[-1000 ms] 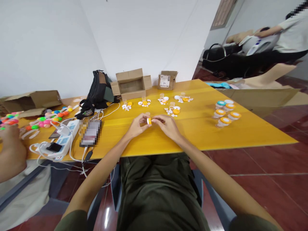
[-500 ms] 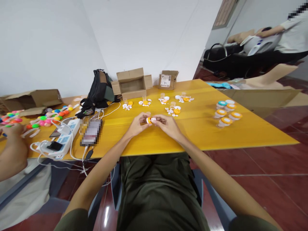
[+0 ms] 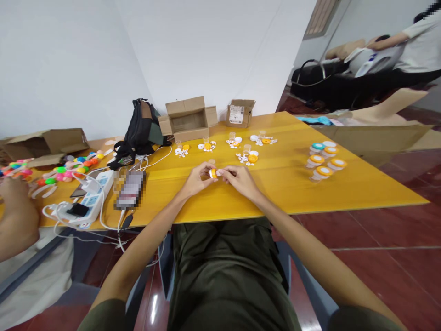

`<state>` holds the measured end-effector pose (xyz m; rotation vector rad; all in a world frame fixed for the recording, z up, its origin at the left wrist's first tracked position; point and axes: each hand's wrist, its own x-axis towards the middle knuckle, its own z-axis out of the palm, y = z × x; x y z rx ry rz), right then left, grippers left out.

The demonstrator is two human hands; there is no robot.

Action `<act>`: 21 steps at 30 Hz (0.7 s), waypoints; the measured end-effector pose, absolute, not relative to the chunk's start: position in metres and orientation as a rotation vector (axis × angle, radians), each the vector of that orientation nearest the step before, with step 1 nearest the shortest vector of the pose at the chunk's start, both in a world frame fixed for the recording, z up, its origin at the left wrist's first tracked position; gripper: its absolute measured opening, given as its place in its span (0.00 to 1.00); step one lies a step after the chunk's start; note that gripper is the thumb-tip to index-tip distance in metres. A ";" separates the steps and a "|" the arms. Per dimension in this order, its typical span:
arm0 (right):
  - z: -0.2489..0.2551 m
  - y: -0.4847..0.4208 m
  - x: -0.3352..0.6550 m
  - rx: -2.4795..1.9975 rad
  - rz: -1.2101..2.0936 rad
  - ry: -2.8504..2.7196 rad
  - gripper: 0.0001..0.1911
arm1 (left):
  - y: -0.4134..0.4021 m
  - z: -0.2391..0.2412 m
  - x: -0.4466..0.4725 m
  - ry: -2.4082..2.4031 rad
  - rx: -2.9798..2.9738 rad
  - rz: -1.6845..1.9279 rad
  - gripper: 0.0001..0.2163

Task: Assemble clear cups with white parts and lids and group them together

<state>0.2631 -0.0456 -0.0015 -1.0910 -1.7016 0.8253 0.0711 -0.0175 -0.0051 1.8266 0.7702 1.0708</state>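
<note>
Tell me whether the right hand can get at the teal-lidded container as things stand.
Probably yes: nothing appears to stand between the right hand and the teal-lidded container, though that hand is busy at the orange-and-white cap.

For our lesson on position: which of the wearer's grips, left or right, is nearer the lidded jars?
Right. The right grip is to the left of the lidded jars, across the tabletop; the left grip is farther left.

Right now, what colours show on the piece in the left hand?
The piece shows white and orange, best seen in the head view.
</note>
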 end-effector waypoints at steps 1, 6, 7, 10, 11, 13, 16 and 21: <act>-0.001 -0.046 0.263 -1.106 0.815 -1.712 0.23 | -0.018 -0.005 0.071 0.769 1.832 1.068 0.18; 0.002 -0.048 0.263 -1.182 0.757 -1.765 0.30 | -0.019 -0.004 0.072 0.762 1.844 1.039 0.17; 0.002 -0.048 0.263 -1.194 0.754 -1.774 0.30 | -0.019 -0.004 0.072 0.762 1.843 1.033 0.17; 0.003 -0.049 0.263 -1.217 0.736 -1.800 0.31 | -0.018 -0.005 0.072 0.778 1.835 1.014 0.17; 0.002 -0.049 0.263 -1.220 0.723 -1.810 0.31 | -0.018 -0.006 0.073 0.790 1.828 1.011 0.17; 0.001 -0.048 0.263 -1.220 0.687 -1.829 0.30 | -0.017 -0.007 0.073 0.811 1.809 1.010 0.18; -0.004 -0.046 0.265 -1.225 0.602 -1.843 0.28 | -0.017 -0.008 0.074 0.847 1.773 1.008 0.19; -0.012 -0.031 0.271 -1.162 0.414 -1.805 0.14 | -0.016 -0.006 0.074 0.930 1.653 1.069 0.19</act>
